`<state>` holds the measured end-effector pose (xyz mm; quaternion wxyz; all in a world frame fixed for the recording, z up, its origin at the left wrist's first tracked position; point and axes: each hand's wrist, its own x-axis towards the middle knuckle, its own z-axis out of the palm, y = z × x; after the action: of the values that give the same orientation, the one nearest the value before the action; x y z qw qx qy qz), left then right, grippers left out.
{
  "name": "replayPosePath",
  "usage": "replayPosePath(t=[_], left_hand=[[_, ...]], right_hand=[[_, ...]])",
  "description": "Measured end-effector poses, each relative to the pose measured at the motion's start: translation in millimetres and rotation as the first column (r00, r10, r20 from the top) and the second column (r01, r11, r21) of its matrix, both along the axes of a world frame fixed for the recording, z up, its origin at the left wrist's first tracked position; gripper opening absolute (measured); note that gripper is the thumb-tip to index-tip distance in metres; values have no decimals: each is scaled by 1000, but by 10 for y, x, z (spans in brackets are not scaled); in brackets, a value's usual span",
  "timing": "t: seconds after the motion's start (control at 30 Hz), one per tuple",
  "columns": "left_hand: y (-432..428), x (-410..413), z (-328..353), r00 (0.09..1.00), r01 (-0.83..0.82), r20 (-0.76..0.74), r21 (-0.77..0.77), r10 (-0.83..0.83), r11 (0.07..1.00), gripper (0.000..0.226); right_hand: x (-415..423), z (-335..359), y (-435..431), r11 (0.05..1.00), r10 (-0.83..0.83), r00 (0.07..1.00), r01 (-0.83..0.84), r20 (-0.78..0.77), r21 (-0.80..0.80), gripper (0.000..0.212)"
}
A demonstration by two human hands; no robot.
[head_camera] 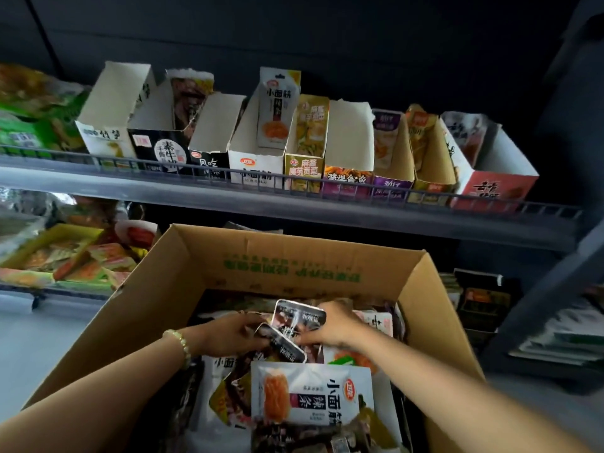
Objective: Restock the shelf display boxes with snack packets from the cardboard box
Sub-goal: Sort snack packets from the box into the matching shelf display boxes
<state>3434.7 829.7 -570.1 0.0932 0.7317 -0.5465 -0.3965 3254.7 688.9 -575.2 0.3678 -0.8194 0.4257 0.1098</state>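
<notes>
Left hand (235, 335) (head view): fingers curled on the lower dark packet (282, 344); pale bead bracelet (181, 344) at the wrist.
Right hand (330, 325): pinches the upper dark packet (299, 317), which overlaps the lower one.
Dark packets: two, glossy black with white writing too blurred to read, held over the middle of the cardboard box (261, 266).
Cardboard box: one, brown and open, heaped with loose packets; the green print on its far wall is unreadable.
White packet (313, 397): near the box's near edge, reads 小面筋 and 辣条, with an orange food picture.
Display boxes (255, 165): nine along the shelf's (294, 204) front edge; fronts read 小面筋, 麻酱魔芋贡菜.
</notes>
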Motion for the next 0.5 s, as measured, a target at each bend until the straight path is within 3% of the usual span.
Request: replayPosePath(t=[0.07, 0.17, 0.23, 0.4, 0.5], left_hand=[[6, 37, -119, 1000, 12, -14, -13, -12, 1000, 75], [19, 84, -348, 982, -105, -167, -73, 91, 992, 72], [25, 115, -388, 969, -105, -235, -97, 80, 990, 63], [-55, 139, -88, 952, -93, -304, -164, 39, 982, 35], [-121, 111, 104, 933, -187, -348, -252, 91, 949, 34]], right_hand=[[21, -19, -9, 1000, 11, 1000, -11, 8, -4, 86], [55, -5, 61, 999, 51, 999, -51, -20, -5, 92], [103, 24, 77, 996, 85, 996, -85, -20, -14, 79], [184, 212, -7, 989, 147, 981, -148, 129, 1, 56], [160, 373, -85, 996, 87, 952, -89, 292, -10, 33]])
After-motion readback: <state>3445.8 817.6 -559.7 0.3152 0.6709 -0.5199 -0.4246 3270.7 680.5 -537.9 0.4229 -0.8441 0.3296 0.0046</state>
